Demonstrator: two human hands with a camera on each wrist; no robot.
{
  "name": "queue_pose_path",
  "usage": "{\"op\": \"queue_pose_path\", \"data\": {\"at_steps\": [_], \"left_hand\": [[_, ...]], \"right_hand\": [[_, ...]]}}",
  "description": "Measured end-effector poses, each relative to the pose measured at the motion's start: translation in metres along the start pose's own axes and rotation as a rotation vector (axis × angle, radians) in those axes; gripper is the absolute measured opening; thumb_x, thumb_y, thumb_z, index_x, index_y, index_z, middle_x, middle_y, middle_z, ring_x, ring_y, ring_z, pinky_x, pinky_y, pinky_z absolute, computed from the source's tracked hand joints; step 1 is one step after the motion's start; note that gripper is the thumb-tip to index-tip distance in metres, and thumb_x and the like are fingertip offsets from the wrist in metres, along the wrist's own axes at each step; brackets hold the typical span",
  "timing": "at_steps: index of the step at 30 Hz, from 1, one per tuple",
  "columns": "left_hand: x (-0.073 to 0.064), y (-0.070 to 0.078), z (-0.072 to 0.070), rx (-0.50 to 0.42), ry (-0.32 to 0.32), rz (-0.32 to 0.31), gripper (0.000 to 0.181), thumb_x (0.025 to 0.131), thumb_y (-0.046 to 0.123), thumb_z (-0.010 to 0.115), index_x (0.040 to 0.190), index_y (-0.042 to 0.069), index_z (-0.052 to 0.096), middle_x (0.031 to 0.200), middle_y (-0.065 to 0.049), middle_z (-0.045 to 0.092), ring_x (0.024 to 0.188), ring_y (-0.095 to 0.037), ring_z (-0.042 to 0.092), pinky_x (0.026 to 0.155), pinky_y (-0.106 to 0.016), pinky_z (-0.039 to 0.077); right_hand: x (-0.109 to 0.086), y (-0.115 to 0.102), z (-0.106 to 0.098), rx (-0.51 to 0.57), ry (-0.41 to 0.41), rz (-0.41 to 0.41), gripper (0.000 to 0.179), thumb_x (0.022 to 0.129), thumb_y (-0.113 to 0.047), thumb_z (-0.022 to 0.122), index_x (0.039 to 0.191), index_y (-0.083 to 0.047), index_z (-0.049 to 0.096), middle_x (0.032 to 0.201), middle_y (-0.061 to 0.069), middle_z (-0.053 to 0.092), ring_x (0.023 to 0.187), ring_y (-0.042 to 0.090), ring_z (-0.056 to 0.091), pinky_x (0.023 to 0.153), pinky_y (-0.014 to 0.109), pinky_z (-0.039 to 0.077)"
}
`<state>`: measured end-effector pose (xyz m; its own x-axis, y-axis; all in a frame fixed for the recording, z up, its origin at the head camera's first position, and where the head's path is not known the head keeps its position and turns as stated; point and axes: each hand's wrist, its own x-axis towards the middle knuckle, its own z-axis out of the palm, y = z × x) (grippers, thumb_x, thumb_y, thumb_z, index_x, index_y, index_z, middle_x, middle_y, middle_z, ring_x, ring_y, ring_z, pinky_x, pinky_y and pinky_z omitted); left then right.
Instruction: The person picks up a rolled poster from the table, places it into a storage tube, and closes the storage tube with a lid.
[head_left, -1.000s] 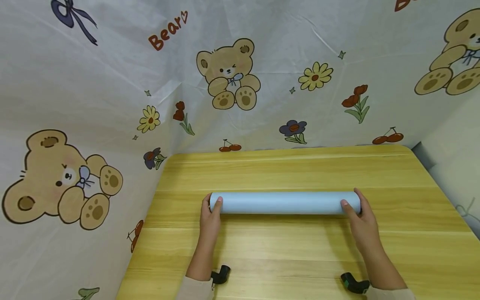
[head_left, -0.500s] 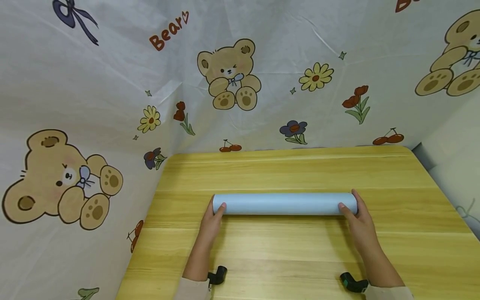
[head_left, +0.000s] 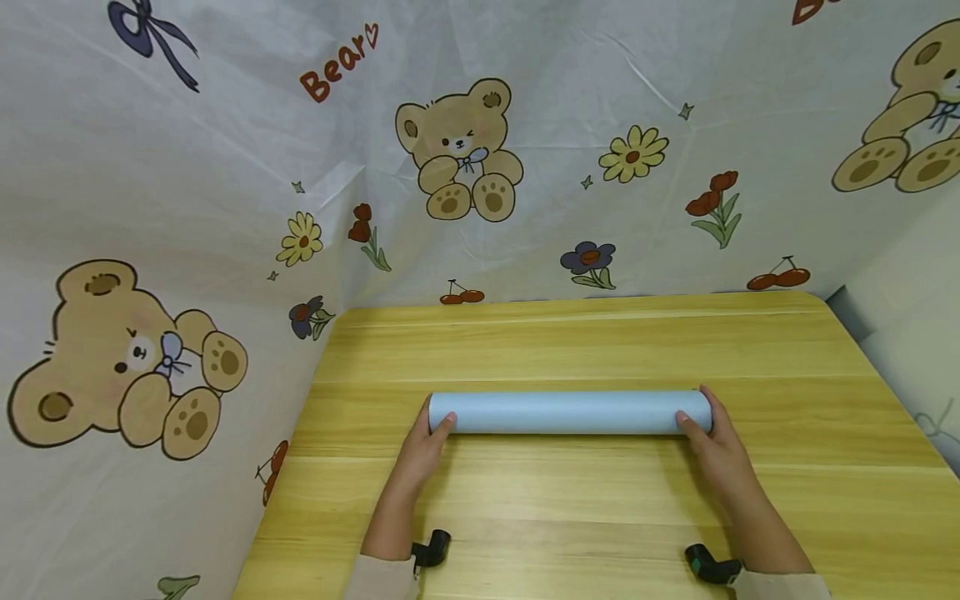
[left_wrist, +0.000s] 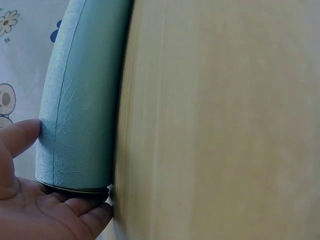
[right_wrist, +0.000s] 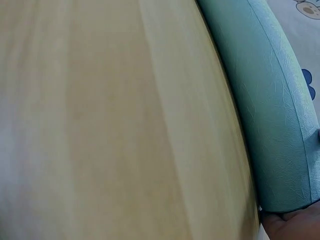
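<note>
A long light blue tube (head_left: 566, 412) lies crosswise at the middle of the wooden table. Its covering is finely wrinkled, with a seam along its length and a dark rim at the left end (left_wrist: 75, 190). My left hand (head_left: 422, 450) grips the left end, thumb on the near side and fingers around the end face. At the right end my right hand (head_left: 720, 454) does the same, its thumb (head_left: 688, 423) on the near side. In the right wrist view only part of that hand (right_wrist: 295, 225) shows. Whether the tube fully touches the table is hard to tell.
The wooden table (head_left: 570, 517) has rounded far corners. A white cloth (head_left: 465, 250) printed with bears, flowers and cherries hangs behind it and along the left side. Black wrist devices (head_left: 432, 548) sit at both sleeves. A pale surface (head_left: 907, 358) lies beyond the right edge.
The tube has come slightly nearer to me and looks a little shorter, as if lower. Both hands stay on its ends; the left has shifted a little right, the right hand slightly left.
</note>
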<state>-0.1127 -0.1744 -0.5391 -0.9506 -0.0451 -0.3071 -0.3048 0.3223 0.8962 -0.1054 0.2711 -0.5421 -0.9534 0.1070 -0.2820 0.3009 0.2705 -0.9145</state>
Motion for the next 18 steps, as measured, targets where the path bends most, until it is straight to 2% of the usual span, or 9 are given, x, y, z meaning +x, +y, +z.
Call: {"op": "queue_pose_path", "data": {"at_steps": [8, 18], "left_hand": [[0.0017, -0.0014, 0.0001, -0.012, 0.006, 0.001, 0.086, 0.1, 0.058, 0.052, 0.164, 0.019, 0.01, 0.169, -0.016, 0.016, 0.156, -0.037, 0.015, 0.125, -0.058, 0.017], [0.0019, -0.0019, 0.0001, -0.043, -0.006, -0.015, 0.083, 0.102, 0.054, 0.052, 0.164, 0.023, 0.008, 0.17, -0.016, 0.011, 0.157, -0.037, 0.012, 0.125, -0.058, 0.017]], "right_hand": [[-0.0001, -0.0002, -0.0015, 0.031, -0.017, -0.006, 0.088, 0.102, -0.052, 0.053, 0.164, -0.025, -0.004, 0.17, 0.013, -0.011, 0.155, 0.041, -0.01, 0.124, 0.064, 0.002], [-0.0006, 0.0029, -0.0027, 0.043, -0.01, -0.005, 0.087, 0.102, -0.052, 0.052, 0.163, -0.028, -0.006, 0.17, 0.011, -0.012, 0.156, 0.038, -0.01, 0.124, 0.063, 0.003]]}}
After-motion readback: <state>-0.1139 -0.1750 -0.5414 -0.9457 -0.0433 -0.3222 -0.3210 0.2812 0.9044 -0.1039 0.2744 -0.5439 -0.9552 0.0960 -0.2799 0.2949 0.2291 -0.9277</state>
